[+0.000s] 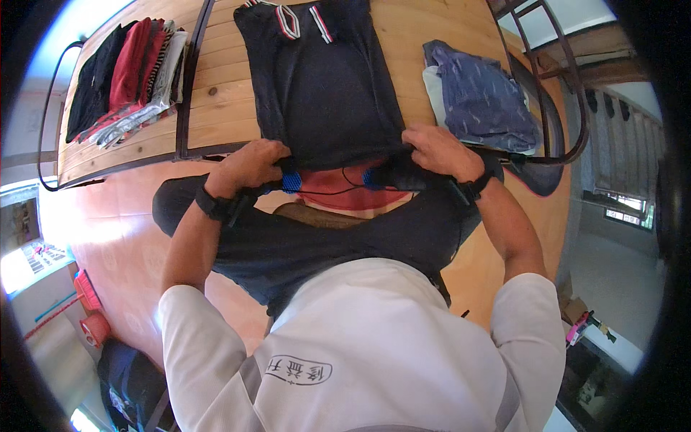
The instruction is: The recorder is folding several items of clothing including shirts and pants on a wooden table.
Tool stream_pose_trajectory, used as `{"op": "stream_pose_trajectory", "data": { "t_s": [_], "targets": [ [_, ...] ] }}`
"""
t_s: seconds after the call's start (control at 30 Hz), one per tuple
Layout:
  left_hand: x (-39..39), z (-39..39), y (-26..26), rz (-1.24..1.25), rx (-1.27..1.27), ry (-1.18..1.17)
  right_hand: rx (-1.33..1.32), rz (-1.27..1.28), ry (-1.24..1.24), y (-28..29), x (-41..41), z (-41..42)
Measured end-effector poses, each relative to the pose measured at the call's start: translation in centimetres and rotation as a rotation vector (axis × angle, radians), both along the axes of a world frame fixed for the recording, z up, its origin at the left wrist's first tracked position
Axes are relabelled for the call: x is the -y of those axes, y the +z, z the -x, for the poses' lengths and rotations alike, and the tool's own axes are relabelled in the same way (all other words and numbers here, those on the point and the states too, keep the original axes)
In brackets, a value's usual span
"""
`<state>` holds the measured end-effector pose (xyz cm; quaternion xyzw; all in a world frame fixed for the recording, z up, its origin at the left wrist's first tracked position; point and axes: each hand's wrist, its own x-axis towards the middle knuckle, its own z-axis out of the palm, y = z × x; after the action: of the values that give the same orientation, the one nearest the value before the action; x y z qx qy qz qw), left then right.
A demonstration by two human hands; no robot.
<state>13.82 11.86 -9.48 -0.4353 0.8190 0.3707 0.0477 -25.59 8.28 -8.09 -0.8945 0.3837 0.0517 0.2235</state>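
Note:
A black garment with striped red, white and black trim at its far end lies lengthwise on the slatted wooden tabletop. Its near edge hangs at the table's front edge. My left hand grips the left corner of that edge, fingers curled over the cloth. At the right corner, my right hand pinches the fabric between thumb and fingers. The cloth between both hands looks fairly flat, with light creases. Both wrists carry black bands with small devices.
Folded garments, some in clear plastic, form a row at the left. A folded blue patterned garment rests on pale cloth at the right. Dark metal rails curve at the table's ends. Beneath the front edge is a red stool seat.

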Motion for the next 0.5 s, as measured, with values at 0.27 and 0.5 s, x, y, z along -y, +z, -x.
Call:
{"op": "stream_pose_trajectory", "data": {
  "t_s": [0.27, 0.5],
  "targets": [
    [1.7, -0.2, 3.1, 0.032, -0.06, 0.055, 0.167, -0.013, 0.108, 2.4, 3.7, -1.6],
    [8.0, -0.2, 5.8, -0.019, -0.187, 0.322, 0.317, 0.036, 0.182, 0.1, 15.0, -3.7]
  ]
}}
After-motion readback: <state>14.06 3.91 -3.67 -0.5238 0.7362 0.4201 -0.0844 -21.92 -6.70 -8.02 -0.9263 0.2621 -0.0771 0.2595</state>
